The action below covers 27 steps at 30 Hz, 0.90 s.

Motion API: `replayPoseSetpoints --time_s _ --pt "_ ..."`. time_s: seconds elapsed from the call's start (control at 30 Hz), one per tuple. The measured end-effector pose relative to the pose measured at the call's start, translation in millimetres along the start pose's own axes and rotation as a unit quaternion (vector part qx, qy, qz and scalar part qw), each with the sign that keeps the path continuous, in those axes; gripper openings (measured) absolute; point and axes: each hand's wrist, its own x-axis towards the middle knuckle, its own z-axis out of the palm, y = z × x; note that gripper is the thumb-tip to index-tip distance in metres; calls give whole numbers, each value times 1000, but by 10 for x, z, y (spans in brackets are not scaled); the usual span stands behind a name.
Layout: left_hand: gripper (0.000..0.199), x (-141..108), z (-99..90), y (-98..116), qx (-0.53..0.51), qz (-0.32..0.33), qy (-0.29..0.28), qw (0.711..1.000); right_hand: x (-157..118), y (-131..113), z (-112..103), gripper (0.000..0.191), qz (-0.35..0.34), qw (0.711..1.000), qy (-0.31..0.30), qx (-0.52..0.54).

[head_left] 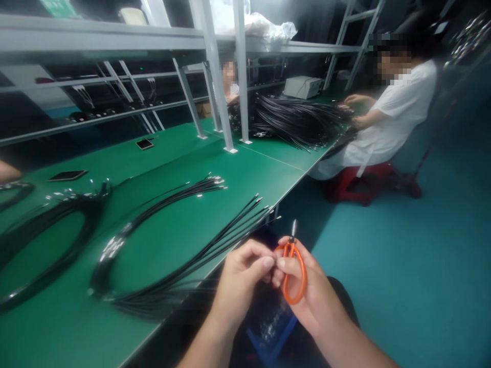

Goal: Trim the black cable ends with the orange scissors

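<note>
My right hand (313, 289) is closed around a pair of scissors with orange handles (304, 278); their short metal blades point up and away. My left hand (245, 266) is pinched, its thumb and forefinger meeting the right hand's fingertips. Whatever lies between those fingertips is too small to make out. Both hands are just off the table's front edge. Left of them, a looped bundle of black cables (102, 278) lies on the green table (161, 230), its loose metal-tipped ends fanning towards my hands.
More coiled cables (82, 232) and two phones (144, 144) lie on the left. A large cable pile (299, 120) sits farther back, where a co-worker in white (406, 112) sits. Grey posts (220, 102) hold a shelf. Below my hands is a blue bin (282, 337).
</note>
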Motion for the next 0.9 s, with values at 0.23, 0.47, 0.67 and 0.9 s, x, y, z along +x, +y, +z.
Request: replayPoseSetpoints --time_s 0.23,0.47,0.67,0.9 --pt "10 -14 -37 -14 -50 -34 6 998 16 36 -51 27 19 999 -16 22" --pt "11 -40 -26 -30 -52 -45 20 997 20 29 -34 27 19 1000 -11 18" --pt "12 -46 9 22 -50 -4 23 998 5 34 2 30 26 999 3 22" --pt "11 -29 -15 33 -115 -89 49 988 17 71 -43 27 29 999 -12 35"
